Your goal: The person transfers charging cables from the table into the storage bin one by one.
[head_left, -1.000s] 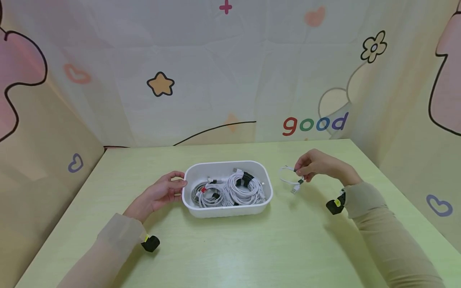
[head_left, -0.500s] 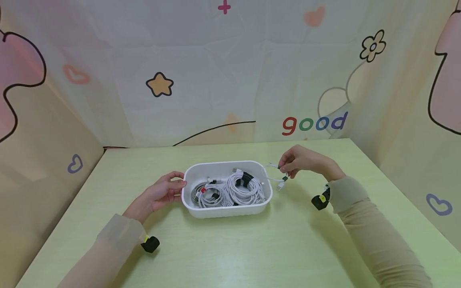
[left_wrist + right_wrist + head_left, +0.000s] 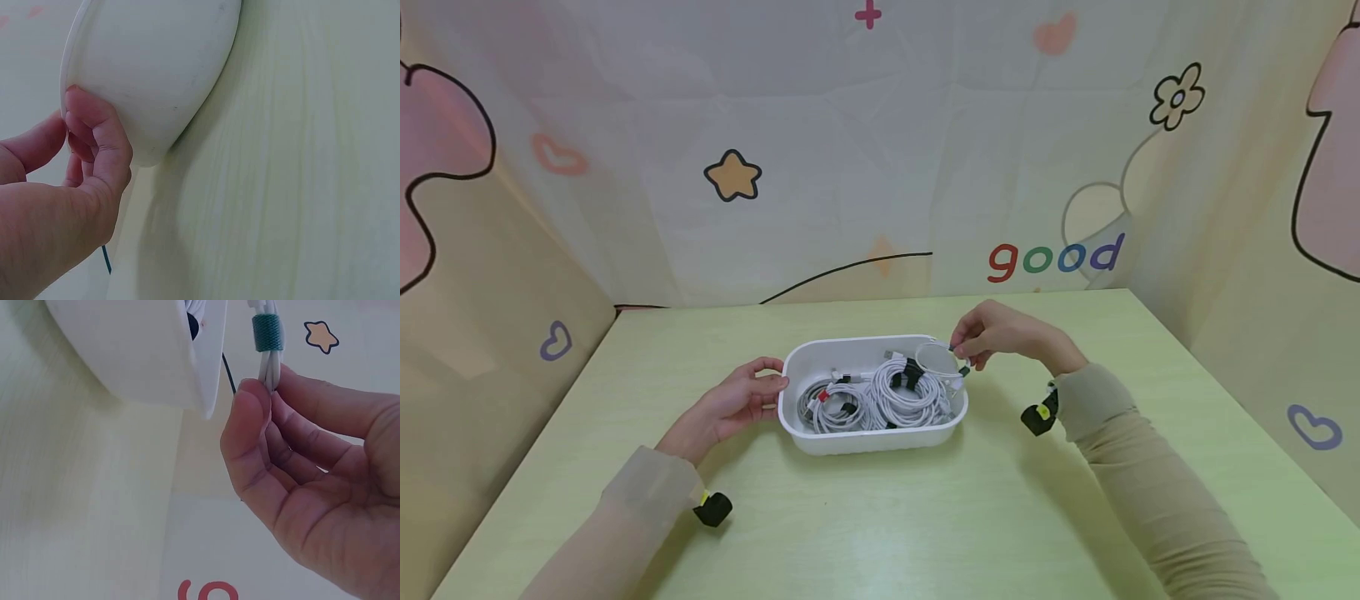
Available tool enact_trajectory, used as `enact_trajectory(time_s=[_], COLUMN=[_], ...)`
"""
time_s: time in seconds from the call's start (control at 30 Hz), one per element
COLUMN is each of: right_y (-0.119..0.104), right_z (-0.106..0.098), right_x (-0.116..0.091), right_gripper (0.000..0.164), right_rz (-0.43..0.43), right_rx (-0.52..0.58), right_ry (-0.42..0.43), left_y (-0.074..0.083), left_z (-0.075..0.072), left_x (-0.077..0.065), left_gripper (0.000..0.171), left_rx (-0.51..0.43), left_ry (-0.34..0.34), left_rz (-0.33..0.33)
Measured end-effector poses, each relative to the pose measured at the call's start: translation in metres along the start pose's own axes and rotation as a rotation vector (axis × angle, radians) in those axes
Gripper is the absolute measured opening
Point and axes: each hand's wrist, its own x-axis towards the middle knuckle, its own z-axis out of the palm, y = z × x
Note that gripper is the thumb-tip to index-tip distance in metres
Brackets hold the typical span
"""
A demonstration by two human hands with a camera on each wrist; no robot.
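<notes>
A white plastic box (image 3: 871, 442) with rounded corners stands on the table, holding several coiled white and grey cables (image 3: 910, 396). At the box's left end, my left hand (image 3: 741, 400) pinches the rim; the left wrist view has the thumb (image 3: 40, 144) at the edge and curled fingers against the outer wall. Over the box's right end, a small looped USB cable (image 3: 936, 360) overlaps the big coil. My right hand (image 3: 1000, 335) pinches this cable between thumb and finger, close by a green tie (image 3: 268, 332) that binds its strands.
The pale wooden table (image 3: 880, 525) reaches back to a printed curtain (image 3: 820, 208), which also rises on both sides. A small black camera (image 3: 712, 508) hangs at the left wrist, another black camera (image 3: 1039, 419) at the right.
My right hand has moved left with the USB cable, from beside the box to over its right end. The left hand and the box have stayed put.
</notes>
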Motion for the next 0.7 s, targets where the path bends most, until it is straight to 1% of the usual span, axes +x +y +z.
enact_trajectory(time_s=[0.1, 0.27, 0.37, 0.43, 0.5, 0.57, 0.63, 0.7], right_y=[-0.004, -0.012, -0.014, -0.015, -0.017, -0.021, -0.027, -0.033], right_z=[0.004, 0.012, 0.016, 0.018, 0.019, 0.019, 0.017, 0.013], right_x=[0.004, 0.01, 0.011, 0.01, 0.009, 0.006, 0.003, -0.003], right_gripper=[0.015, 0.021, 0.025, 0.025, 0.024, 0.023, 0.025, 0.03], right_rz=[-0.015, -0.018, -0.017, -0.027, -0.065, -0.128, -0.206, -0.278], right_rx=[0.014, 0.038, 0.014, -0.017, -0.064, -0.126, -0.197, -0.267], right_ry=[0.004, 0.028, 0.084, 0.138, 0.205, 0.293, 0.404, 0.516], left_y=[0.001, 0.001, 0.0, 0.0, 0.001, 0.004, 0.011, 0.02], left_z=[0.0, 0.001, 0.002, 0.002, 0.004, 0.006, 0.009, 0.013], left_x=[0.0, 0.0, 0.0, 0.0, -0.001, -0.002, -0.006, -0.011], left_gripper=[0.031, 0.031, 0.03, 0.031, 0.033, 0.036, 0.041, 0.046], left_rx=[-0.003, 0.0, 0.02, 0.052, 0.115, 0.206, 0.326, 0.472], left_ry=[0.003, -0.001, -0.001, 0.011, 0.038, 0.073, 0.12, 0.168], left_rz=[-0.001, 0.007, 0.008, 0.006, 0.006, 0.016, 0.041, 0.089])
